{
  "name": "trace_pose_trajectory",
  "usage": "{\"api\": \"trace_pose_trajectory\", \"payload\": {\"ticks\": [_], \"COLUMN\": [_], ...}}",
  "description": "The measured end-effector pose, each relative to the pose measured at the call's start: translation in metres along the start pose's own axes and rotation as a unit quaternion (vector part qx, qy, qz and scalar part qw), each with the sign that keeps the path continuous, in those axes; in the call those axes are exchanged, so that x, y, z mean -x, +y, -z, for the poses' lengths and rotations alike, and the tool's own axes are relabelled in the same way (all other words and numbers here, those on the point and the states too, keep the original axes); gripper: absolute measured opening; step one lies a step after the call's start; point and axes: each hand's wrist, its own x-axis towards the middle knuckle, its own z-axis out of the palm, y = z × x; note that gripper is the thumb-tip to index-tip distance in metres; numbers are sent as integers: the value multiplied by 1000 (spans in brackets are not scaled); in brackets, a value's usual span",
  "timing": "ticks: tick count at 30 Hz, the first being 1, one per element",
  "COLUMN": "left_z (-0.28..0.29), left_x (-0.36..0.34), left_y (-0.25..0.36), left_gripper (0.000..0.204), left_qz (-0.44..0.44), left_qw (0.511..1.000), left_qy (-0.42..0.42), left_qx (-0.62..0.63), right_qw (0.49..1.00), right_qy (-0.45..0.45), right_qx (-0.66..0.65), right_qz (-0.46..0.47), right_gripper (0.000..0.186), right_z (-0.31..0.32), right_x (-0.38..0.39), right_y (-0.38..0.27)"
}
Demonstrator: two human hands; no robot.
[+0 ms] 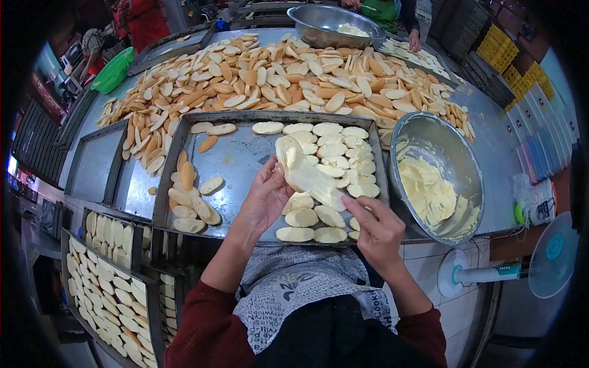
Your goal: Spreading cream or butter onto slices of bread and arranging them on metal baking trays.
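Note:
My left hand (265, 196) holds a pale oval bread slice (288, 156) upright over a metal baking tray (239, 153). My right hand (375, 228) grips a flat spreader (316, 183) coated in pale cream, its blade laid against the slice. Several cream-topped slices (334, 150) lie in rows on the tray's right half. A few plain browned slices (190, 202) lie on its left side. A steel bowl (460, 165) holding pale yellow cream (429, 193) stands just right of the tray.
A large heap of toasted slices (276, 80) covers the metal table behind the tray. An empty tray (95, 162) sits at left, filled trays (104, 276) lower left. Another steel bowl (331, 24) and another person (386, 12) at the far end. A small fan (540, 257) stands lower right.

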Motion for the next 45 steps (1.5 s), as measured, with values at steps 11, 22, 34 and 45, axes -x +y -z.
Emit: {"api": "trace_pose_trajectory", "payload": {"ticks": [11,22,34,45], "left_z": [-2,6,113,171], "left_x": [11,13,-31,-89], "left_y": [-14,-12,50,49], "left_gripper": [65,66,52,49], "left_qz": [65,61,-64,-80], "left_qw": [997,998,962,682], "left_qy": [10,-12,172,162], "left_qx": [31,-8,-204,-708], "right_qw": [987,995,947,931], "right_qy": [26,77,55,83], "right_qx": [102,57,-191,-186], "right_qz": [124,19,-252,-303], "right_gripper": [59,57,30,28], "right_z": [-9,-36,-5,0], "right_x": [3,-22,30,48], "right_y": [19,37,40,46]}}
